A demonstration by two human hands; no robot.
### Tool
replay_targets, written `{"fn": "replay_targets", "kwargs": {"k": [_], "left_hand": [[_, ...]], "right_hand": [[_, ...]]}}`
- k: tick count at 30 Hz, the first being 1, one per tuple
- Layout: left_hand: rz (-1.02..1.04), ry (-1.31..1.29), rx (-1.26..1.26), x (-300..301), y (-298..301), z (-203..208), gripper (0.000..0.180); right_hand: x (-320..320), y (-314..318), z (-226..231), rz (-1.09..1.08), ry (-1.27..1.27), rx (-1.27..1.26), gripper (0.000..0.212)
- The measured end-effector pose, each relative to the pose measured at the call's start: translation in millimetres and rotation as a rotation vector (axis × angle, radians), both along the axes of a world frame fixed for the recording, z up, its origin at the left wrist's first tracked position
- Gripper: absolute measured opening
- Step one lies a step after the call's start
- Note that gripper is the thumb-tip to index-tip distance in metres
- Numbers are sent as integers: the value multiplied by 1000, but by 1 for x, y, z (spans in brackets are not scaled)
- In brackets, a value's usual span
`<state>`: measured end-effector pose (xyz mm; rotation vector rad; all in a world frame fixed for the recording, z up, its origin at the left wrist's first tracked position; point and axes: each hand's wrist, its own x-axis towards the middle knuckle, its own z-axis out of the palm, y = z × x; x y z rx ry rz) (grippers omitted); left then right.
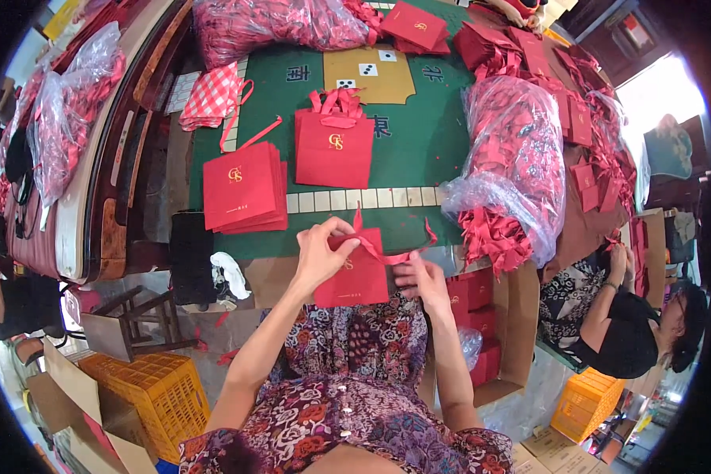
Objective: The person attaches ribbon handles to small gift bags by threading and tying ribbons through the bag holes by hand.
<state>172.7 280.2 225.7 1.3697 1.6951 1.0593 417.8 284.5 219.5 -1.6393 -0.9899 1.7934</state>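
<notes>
Both hands worked a red paper bag [354,278] at the near edge of the green bench [419,134]. The left hand [321,254] pinched its ribbon handle [387,251]; the right hand [421,278] seemingly gripped the bag's side.

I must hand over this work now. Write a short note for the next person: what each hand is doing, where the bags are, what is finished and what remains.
Left hand: pinches the top of the red paper bag, at the ribbon.
Right hand: holds the other end of the red ribbon at the bag's right edge.
The bag is held at the near edge of the green table, above the lap.
Done: two stacks of flat red bags with ribbon handles, one on the left and one in the middle.
Left: the ribbon on this bag looks loose. More red bags wait in the cardboard box at the right.
</notes>
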Motion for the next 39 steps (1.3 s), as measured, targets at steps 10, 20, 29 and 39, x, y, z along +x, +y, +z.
{"fn": "replay_targets", "kwargs": {"k": [10,20,29,39], "left_hand": [[-7,248,13,7,1,-11,18],[-87,-349,-92,27,-46,-2,29],[-29,-781,-282,20,-63,-5,29],[-73,-418,-127,20,-69,-5,23]], "right_hand": [[-19,6,36,-380,581,506,28],[-42,-9,40,546,-435,1222,7],[-50,-10,45,510,-495,1168,9],[-77,-12,38,379,-296,953,15]]}}
